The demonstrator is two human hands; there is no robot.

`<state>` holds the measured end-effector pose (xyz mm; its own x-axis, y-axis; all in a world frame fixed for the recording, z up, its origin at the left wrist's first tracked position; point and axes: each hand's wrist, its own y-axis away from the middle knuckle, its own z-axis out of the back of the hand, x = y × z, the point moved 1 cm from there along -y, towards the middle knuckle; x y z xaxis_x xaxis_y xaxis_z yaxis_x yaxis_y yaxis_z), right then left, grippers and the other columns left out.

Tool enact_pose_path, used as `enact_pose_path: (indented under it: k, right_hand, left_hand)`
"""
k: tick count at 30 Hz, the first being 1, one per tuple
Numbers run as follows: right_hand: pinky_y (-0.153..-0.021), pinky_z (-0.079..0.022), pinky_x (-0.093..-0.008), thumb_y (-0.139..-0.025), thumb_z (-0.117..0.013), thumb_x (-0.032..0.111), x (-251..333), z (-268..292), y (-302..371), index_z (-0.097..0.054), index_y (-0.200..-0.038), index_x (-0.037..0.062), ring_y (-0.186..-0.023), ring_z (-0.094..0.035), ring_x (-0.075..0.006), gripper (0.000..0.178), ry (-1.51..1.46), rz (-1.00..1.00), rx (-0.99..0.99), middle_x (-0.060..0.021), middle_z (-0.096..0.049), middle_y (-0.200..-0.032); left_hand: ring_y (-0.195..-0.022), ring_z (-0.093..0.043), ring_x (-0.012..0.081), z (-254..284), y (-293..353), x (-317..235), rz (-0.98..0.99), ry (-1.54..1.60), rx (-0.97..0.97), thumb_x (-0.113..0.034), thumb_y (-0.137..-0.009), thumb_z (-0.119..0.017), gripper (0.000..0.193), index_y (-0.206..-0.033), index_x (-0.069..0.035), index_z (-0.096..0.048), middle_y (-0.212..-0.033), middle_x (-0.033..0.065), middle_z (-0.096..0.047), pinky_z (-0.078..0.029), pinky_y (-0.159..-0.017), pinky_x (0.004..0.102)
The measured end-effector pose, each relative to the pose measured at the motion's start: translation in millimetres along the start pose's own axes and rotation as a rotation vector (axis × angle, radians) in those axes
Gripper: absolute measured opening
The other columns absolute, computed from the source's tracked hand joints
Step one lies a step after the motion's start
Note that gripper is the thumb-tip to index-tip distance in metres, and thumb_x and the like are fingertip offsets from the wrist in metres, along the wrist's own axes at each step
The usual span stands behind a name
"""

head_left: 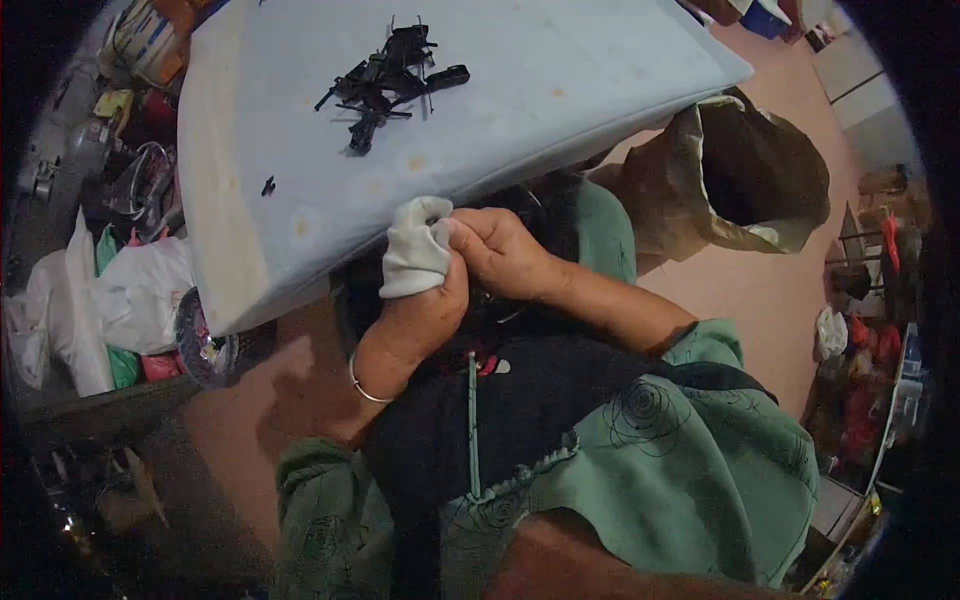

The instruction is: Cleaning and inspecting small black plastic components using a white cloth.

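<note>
My left hand (398,318), with a bangle on its wrist, is closed around a bunched white cloth (416,252) that covers its fingers. My right hand (505,252) meets it from the right, fingers curled in and thumb against the cloth. A small dark spot shows between the cloth and my right fingertips; I cannot tell what it is. Both hands are just below the near edge of a cushion-like block (520,105) in a pale, stained cover. On top of it lies a pile of thin black parts (385,85), with one small black piece (268,186) apart to the left.
A wide-mouthed brown sack (665,190) stands open on the floor at the right. White plastic bags (150,290) and a round clear container (203,345) crowd the left side. Along the right wall runs a cluttered shelf (868,400).
</note>
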<state>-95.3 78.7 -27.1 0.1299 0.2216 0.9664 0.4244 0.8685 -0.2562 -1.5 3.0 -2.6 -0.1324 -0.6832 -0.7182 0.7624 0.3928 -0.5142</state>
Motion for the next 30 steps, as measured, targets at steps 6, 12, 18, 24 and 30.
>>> enact_pose_path:
  k: [6,12,18,24,30]
  right_hand:
    - [-0.057,-0.041,-0.0279,-0.087,-0.051,0.022,36.6,52.1,-40.9,-0.055,-0.082,0.0011,-0.06,-0.048,-0.0103,0.022,0.634,-0.045,0.143,-0.009,-0.052,-0.062]
    - [-0.065,-0.045,-0.0402,-0.077,-0.057,0.024,22.9,93.7,-109.1,-0.054,-0.095,0.0059,-0.074,-0.058,-0.0344,0.026,1.091,0.086,-0.15,-0.0176,-0.06,-0.075]
    - [-0.065,-0.045,-0.0408,-0.075,-0.058,0.023,22.2,91.6,-91.7,-0.052,-0.098,0.005,-0.072,-0.057,-0.0344,0.03,1.159,0.013,0.067,-0.0172,-0.06,-0.075]
    - [-0.062,-0.045,-0.039,-0.075,-0.06,0.018,48.2,93.0,-47.5,-0.051,-0.094,0.002,-0.069,-0.056,-0.0341,0.027,1.003,0.024,0.154,-0.0174,-0.057,-0.072]
    - [-0.061,-0.043,-0.0379,-0.075,-0.063,0.016,69.3,80.4,-31.9,-0.049,-0.097,-0.0007,-0.069,-0.056,-0.0336,0.031,0.769,0.048,0.419,-0.0187,-0.058,-0.076]
  left_hand:
    - [-0.087,-0.05,0.0362,13.5,-3.1,-4.0,0.149,-0.078,0.226,-0.008,-0.077,-0.053,0.029,-0.103,0.003,-0.047,-0.097,0.0224,-0.05,-0.041,-0.076,0.0391]
    - [-0.087,-0.052,0.0347,9.0,-14.1,-0.7,-0.053,-0.06,0.368,-0.009,-0.076,-0.054,0.029,-0.104,-0.001,-0.053,-0.101,0.021,-0.052,-0.042,-0.077,0.038]
    - [-0.071,-0.058,0.0173,19.9,-14.5,0.8,0.324,0.223,0.161,-0.005,-0.082,-0.049,0.021,-0.102,-0.001,-0.054,-0.092,0.0134,-0.057,-0.046,-0.064,0.0285]
    - [-0.063,-0.056,0.0139,24.0,-41.5,-15.4,0.184,0.093,0.005,-0.007,-0.084,-0.05,0.02,-0.103,-0.001,-0.054,-0.08,0.0074,-0.058,-0.046,-0.058,0.0265]
    - [-0.082,-0.055,0.0206,25.0,-47.1,-24.7,0.06,0.045,0.374,-0.01,-0.082,-0.052,0.028,-0.107,0.001,-0.048,-0.092,0.0104,-0.057,-0.045,-0.073,0.0329]
